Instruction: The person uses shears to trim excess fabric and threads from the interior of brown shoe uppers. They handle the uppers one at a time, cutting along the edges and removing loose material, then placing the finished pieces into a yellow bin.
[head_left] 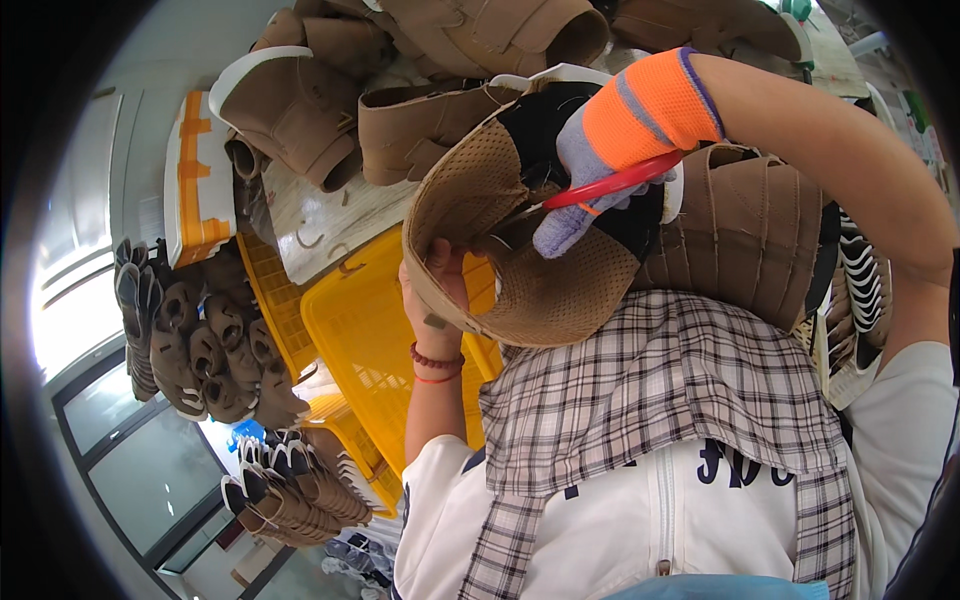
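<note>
Brown perforated lining faces me on this feed: the shoe upper (585, 305) sits open end up just above the checked cloth (650, 380), with the left hand (450, 272) pinching its rim and the gloved right hand (608, 140) gripping red-handled scissors (630, 180), blades inside. I'd call this one partway, since the panels look joined but the snipping inside doesn't seem done, tho I can't make out what's at the tips. Beyond it there's a yellow crate (365, 335), then a bench (340, 212) heaped with similar brown shoes (300, 115), and no clue which are finished lol.
</note>
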